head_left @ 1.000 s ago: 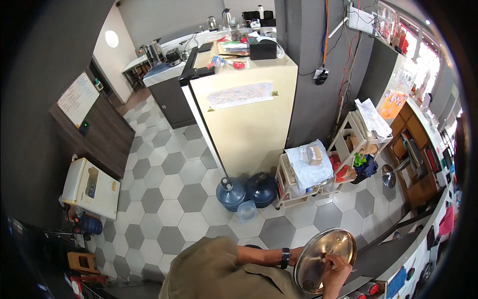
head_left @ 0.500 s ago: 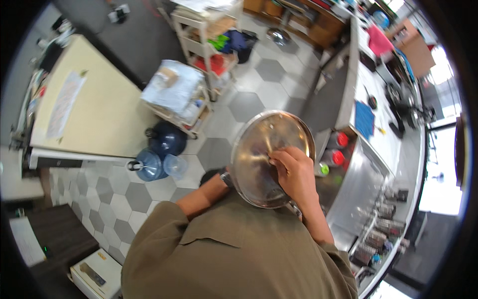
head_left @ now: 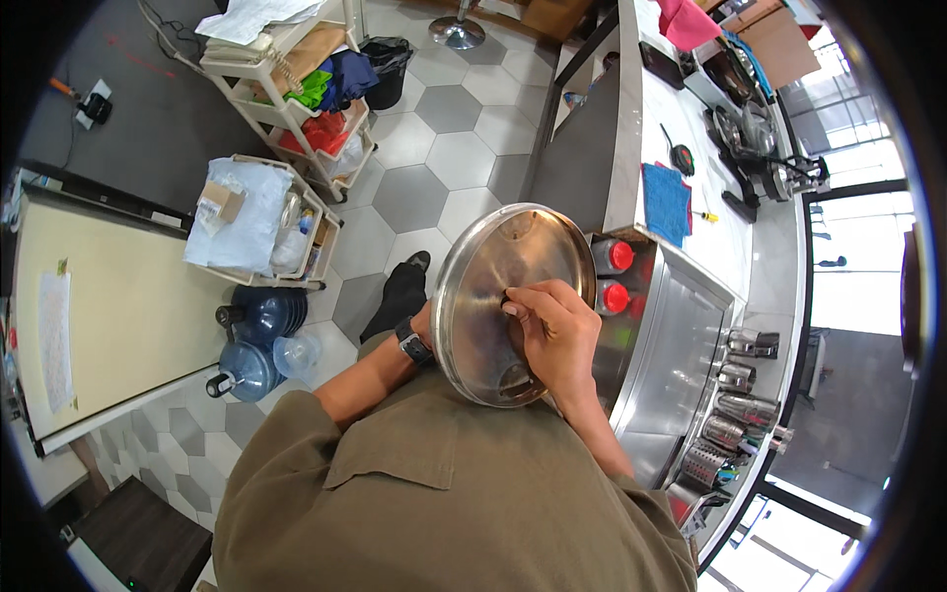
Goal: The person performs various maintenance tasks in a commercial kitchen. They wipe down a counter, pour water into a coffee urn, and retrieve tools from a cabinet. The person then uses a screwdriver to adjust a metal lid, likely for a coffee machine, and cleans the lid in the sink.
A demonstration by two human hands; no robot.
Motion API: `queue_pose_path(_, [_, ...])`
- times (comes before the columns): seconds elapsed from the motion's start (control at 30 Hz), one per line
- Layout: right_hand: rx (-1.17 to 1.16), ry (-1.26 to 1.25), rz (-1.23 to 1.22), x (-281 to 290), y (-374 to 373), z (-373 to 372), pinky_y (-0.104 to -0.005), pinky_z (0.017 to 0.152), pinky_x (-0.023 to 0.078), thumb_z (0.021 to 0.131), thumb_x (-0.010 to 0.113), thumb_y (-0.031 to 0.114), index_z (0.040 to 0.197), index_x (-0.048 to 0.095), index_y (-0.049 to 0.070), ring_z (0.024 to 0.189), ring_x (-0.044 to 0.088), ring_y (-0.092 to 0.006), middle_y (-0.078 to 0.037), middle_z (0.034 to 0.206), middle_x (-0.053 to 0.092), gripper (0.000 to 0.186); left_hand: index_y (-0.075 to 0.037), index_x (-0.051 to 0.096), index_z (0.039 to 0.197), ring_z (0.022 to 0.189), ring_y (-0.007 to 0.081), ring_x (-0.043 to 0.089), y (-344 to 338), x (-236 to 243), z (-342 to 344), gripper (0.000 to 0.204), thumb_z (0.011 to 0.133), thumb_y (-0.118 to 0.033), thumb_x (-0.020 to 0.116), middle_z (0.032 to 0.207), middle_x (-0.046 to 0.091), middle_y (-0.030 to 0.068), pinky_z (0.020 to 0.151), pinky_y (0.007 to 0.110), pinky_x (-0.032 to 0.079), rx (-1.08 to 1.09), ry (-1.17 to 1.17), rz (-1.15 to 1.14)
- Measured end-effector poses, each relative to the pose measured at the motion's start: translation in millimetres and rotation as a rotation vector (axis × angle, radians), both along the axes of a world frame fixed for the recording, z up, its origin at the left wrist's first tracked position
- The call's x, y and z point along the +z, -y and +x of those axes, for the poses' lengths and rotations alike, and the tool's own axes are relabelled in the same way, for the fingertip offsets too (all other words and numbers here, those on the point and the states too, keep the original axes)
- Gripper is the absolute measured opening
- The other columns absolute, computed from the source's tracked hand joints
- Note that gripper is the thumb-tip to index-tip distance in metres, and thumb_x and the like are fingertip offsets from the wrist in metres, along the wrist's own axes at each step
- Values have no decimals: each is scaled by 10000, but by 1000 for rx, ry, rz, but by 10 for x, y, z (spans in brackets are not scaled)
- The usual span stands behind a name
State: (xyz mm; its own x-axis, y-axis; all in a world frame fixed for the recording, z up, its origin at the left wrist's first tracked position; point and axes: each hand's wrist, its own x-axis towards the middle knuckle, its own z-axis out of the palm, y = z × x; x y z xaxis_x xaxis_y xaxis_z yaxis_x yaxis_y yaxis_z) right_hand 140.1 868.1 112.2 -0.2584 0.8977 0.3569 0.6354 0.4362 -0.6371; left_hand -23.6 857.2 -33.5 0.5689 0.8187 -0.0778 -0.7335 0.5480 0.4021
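Observation:
A round, shiny steel lid (head_left: 483,281) with a raised rim is in front of my chest, tilted so that its top faces up and its left rim shows. Whether a pan lies beneath it I cannot tell. My right hand (head_left: 557,331) pinches the small dark knob at the lid's middle, thumb and fingers closed on it. At the lid's left edge is my left hand (head_left: 422,324), below a wrist with a black watch (head_left: 413,341). The lid hides its fingers.
On my right runs a counter with a steel sink (head_left: 659,345), red-capped jars (head_left: 611,257) and several steel utensil holders (head_left: 745,407). A blue cloth (head_left: 667,202) lies farther along. To the left stand a loaded trolley (head_left: 330,259) and blue water bottles (head_left: 252,367).
The whole view has shifted, with the trolleys and counter now farther left. My leg and black shoe have come into view. The lid has tilted, showing more of its left rim.

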Motion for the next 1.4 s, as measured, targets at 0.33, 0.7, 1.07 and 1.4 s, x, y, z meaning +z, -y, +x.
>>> queue_pose_path(0.33, [-166,-67,15,18,-1120,-394,-282,596,522,754,775,-15,889,724,27,693,674,-195,-88,833,684,150,-6,589,1253,989,116,652,-1469,431,-325,407,874,-79,720,1107,686,70,873,289,548,-50,22,-94])
queue_pose_path(0.7, [-385,-197,25,-62,-1627,-422,-270,619,498,734,707,-89,882,713,-2,689,643,-213,-123,853,674,171,-13,630,1221,1050,182,649,-2397,850,-340,569,731,-171,872,1181,659,71,930,330,534,-58,-259,245])
queue_pose_path(1.07, [-593,-357,29,-6,-1891,-399,-267,676,510,698,824,35,978,718,-35,763,680,-182,-139,943,721,308,-23,630,1241,1075,133,603,-2763,996,-142,618,720,-248,876,1207,612,44,905,273,514,-136,-338,301])
queue_pose_path(1.4, [-601,-117,110,-23,-1936,-192,-247,592,464,693,826,38,897,703,-2,679,628,-156,-103,869,685,242,26,578,1248,1048,137,606,-2776,843,123,644,764,-304,844,1176,611,67,914,292,512,-114,-262,309])
